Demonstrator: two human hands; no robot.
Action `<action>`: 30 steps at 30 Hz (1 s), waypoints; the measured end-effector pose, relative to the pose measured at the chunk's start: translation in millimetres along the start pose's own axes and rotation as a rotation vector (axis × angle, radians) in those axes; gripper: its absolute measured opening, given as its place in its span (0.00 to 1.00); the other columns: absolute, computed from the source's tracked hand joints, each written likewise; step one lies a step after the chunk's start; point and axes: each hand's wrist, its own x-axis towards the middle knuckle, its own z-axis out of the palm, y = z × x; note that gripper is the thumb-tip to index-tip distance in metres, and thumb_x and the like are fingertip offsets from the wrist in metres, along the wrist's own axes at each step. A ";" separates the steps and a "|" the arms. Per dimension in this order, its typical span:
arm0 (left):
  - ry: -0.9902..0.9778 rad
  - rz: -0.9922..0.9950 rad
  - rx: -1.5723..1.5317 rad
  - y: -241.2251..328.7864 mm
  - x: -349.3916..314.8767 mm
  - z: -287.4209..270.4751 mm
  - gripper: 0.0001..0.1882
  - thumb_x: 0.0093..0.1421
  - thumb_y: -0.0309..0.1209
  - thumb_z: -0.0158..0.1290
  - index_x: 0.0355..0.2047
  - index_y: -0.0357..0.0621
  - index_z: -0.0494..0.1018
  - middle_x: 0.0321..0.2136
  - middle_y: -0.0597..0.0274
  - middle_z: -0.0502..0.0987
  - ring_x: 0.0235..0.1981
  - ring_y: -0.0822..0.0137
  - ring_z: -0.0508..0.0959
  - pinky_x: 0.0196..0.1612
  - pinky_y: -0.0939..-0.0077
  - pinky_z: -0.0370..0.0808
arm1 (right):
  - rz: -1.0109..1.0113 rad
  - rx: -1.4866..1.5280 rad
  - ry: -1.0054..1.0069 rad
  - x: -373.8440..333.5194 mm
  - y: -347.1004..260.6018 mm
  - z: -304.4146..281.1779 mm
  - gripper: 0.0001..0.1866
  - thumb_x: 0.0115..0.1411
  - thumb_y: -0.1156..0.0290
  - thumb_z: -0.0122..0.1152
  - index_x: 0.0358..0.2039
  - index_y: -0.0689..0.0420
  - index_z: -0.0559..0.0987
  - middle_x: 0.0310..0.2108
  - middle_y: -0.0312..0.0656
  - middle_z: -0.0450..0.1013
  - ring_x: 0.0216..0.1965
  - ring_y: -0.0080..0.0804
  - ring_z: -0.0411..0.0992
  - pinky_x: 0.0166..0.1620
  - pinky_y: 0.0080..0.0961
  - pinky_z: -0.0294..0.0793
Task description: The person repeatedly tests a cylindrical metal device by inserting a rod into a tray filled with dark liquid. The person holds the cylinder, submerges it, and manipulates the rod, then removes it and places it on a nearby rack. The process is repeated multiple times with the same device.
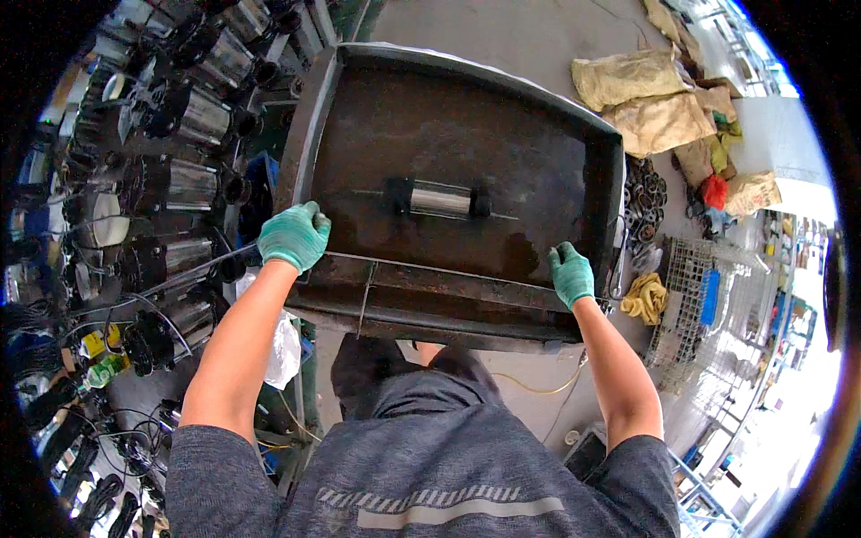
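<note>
A dark metal tray (466,99) with raised walls stands in front of me. Near its middle lies a cylindrical motor-like part (439,199), with a bright metal body, black ends and a thin shaft sticking out of each end. My left hand (296,237), in a green knitted glove, is closed at the tray's near left corner. At the near right side my right hand (572,272), gloved alike, is closed too, its thumb side up. A thin straight edge or rod (448,271) runs between the hands. Whatever the fingers grip is hidden. Neither hand touches the cylindrical part.
Several similar metal cylinders (202,117) with black ends and cables line the left side. Beyond the tray at right lie tan sacks (641,99), dark rings (644,202) and a yellow cloth (644,299). A wire basket (679,300) stands at the right.
</note>
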 end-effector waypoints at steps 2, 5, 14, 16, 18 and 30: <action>0.006 -0.015 -0.018 -0.9 -0.3 2.1 0.14 0.64 0.43 0.48 0.36 0.48 0.77 0.35 0.49 0.82 0.38 0.42 0.81 0.41 0.47 0.78 | -0.037 0.003 -0.078 8.5 -35.8 -9.1 0.19 0.69 0.54 0.54 0.46 0.59 0.74 0.38 0.61 0.79 0.42 0.65 0.77 0.44 0.56 0.75; 0.005 -0.024 -0.051 -2.6 -1.8 2.6 0.15 0.64 0.43 0.48 0.35 0.47 0.77 0.35 0.49 0.82 0.37 0.42 0.81 0.40 0.46 0.77 | -0.135 -0.050 -0.185 23.6 -118.4 -22.1 0.21 0.69 0.55 0.54 0.51 0.59 0.71 0.43 0.61 0.79 0.45 0.65 0.76 0.46 0.57 0.75; 0.048 0.008 -0.131 -11.4 -3.2 7.8 0.13 0.62 0.42 0.50 0.33 0.47 0.77 0.34 0.50 0.81 0.34 0.43 0.82 0.39 0.48 0.78 | 0.009 -0.292 -0.283 66.0 -202.5 29.8 0.29 0.65 0.52 0.56 0.59 0.58 0.68 0.50 0.58 0.78 0.51 0.57 0.78 0.51 0.50 0.78; 0.064 0.011 -0.147 -12.2 -3.1 8.1 0.13 0.62 0.42 0.51 0.33 0.47 0.77 0.33 0.51 0.81 0.34 0.43 0.82 0.37 0.48 0.78 | 0.043 -0.278 -0.277 70.7 -210.5 31.5 0.29 0.64 0.53 0.57 0.59 0.58 0.68 0.50 0.58 0.78 0.50 0.57 0.78 0.51 0.49 0.78; 0.084 0.011 -0.158 -11.0 -5.5 8.3 0.13 0.61 0.42 0.51 0.32 0.48 0.77 0.33 0.51 0.81 0.33 0.43 0.81 0.37 0.49 0.79 | 0.098 -0.308 -0.283 79.6 -214.7 34.1 0.29 0.63 0.53 0.58 0.58 0.58 0.68 0.50 0.58 0.78 0.50 0.58 0.78 0.51 0.49 0.78; 0.488 -0.053 -0.937 -28.4 -13.0 -34.3 0.14 0.66 0.39 0.54 0.32 0.41 0.81 0.24 0.51 0.81 0.25 0.58 0.79 0.33 0.65 0.75 | -0.246 -0.306 -0.054 27.2 -203.8 -93.4 0.27 0.57 0.69 0.61 0.58 0.54 0.71 0.54 0.54 0.74 0.51 0.57 0.76 0.52 0.48 0.77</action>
